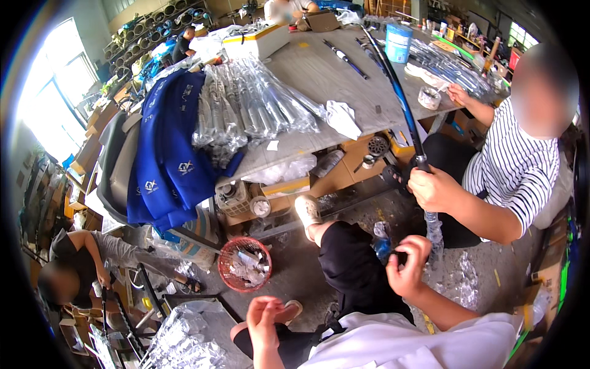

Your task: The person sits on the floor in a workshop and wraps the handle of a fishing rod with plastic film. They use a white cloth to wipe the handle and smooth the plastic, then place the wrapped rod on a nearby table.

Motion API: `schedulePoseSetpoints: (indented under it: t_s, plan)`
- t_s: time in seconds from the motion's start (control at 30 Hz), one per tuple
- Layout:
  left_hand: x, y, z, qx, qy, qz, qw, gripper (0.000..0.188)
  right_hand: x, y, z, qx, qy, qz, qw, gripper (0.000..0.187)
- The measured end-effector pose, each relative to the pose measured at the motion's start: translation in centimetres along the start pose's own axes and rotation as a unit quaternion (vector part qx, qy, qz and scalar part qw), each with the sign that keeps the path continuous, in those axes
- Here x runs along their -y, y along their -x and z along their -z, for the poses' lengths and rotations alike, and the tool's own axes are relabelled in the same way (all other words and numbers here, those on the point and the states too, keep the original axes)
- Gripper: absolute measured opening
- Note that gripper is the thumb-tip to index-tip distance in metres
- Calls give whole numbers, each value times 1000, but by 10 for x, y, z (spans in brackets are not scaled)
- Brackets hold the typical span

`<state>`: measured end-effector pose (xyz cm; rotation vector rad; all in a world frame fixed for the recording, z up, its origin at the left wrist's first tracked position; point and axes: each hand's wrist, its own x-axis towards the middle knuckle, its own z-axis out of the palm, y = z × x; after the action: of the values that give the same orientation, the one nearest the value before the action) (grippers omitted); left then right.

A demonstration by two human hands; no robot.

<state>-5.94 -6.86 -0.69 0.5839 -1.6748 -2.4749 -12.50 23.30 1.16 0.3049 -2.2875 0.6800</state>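
My left hand (262,323) is raised above my lap at the lower middle, its fingers bent together towards the thumb. Whatever it may pinch is too small to tell. To the right, beside my black-clad knee, my right hand (408,265) is closed around a small black piece (401,257), whose kind I cannot make out. Just beyond it, a co-worker in a striped shirt grips a black and blue fishing rod (402,101), tilted up over the table edge. Clear plastic wrapping (433,230) covers the rod's lower end. The co-worker's other hand rests near a white cloth (428,78).
On the grey table (289,64) lie plastic-wrapped rods (246,104), blue cloth bags (166,144), a white box (257,44) and a blue bucket (398,43). A red waste basket (244,264) stands on the floor. Loose plastic film (187,338) lies lower left. Another person bends at far left.
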Motion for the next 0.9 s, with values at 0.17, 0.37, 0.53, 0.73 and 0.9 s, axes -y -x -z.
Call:
schedulePoseSetpoints:
  t_s: [0.17,0.37,0.53,0.73,0.9]
  plan:
    - [25,11,-49,163,-34,96,981,12,-41,8,37,-53,178,-86,979,49]
    - [18,17,-82,283,-59,121,950,16,-98,19,21,71,-52,-243,966,22]
    - [-13,-1,-126,285,-91,8,954,27,-65,13,4,16,-150,-211,966,15]
    - [-60,-21,-183,276,-90,-221,931,69,-1,0,-18,103,-307,-170,931,21]
    - [-83,-20,-198,258,-32,-230,938,62,60,-6,-28,190,-466,-109,857,30]
